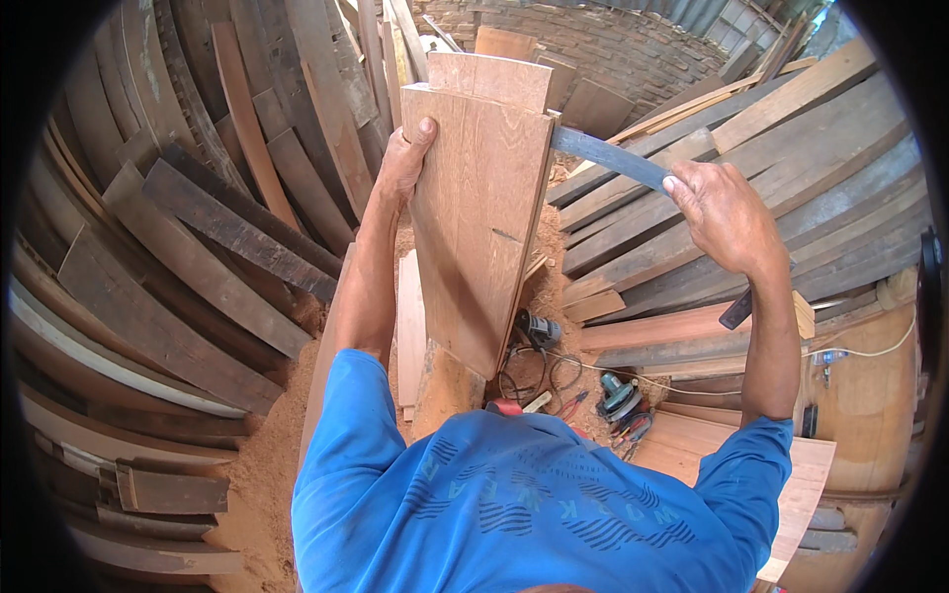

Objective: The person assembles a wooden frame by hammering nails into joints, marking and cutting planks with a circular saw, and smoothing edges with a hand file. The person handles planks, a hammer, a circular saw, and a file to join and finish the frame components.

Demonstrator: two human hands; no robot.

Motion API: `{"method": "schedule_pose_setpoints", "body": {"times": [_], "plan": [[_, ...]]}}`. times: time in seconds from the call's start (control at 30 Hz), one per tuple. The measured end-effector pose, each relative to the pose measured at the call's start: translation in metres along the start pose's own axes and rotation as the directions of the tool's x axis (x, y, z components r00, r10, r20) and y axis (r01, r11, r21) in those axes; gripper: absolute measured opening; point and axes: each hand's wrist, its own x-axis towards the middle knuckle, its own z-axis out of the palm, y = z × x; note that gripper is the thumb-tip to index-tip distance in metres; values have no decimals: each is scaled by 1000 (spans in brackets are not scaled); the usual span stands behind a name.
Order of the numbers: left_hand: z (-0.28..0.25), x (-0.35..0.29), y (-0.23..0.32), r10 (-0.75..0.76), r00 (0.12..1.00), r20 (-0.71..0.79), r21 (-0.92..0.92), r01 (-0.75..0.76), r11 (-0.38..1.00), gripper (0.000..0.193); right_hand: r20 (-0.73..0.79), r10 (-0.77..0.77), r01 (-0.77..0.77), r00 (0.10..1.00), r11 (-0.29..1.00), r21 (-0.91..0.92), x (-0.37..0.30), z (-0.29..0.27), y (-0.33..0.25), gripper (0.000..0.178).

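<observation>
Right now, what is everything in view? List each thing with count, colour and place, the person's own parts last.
Upright board: one, reddish-brown, centre, steadied at its left edge.
Metal strip: one, blue-grey, laid against the board's right edge.
Weathered planks: many, grey-brown, piled left and right.
Sawdust: heap, tan, lower left floor.
Power tools: at least two, teal and dark, on the floor with cables.
Brick wall: one, grey, top.
Blue shirt: one, bottom centre.
Left hand: gripping the board's left edge.
Right hand: closed on the metal strip.
</observation>
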Motion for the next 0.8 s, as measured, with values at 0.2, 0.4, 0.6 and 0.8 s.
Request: {"method": "schedule_pose_setpoints", "body": {"times": [0.2,0.4,0.6,0.8], "plan": [[-2,-1,4,8,1000,13,-54,-8,998,112,27,15,-16,1000,1000,2,6,0,-2,34],[-5,2,4,11,999,36,-71,-8,997,113,-11,-55,55,998,997,52,8,2,2,31],[-3,9,-9,-7,998,56,-48,10,999,114,34,-58,53,998,991,125,7,4,3,29],[-2,16,-12,2,999,54,-11,-1,1000,114,24,-14,12,1000,995,103,6,7,2,30]]}}
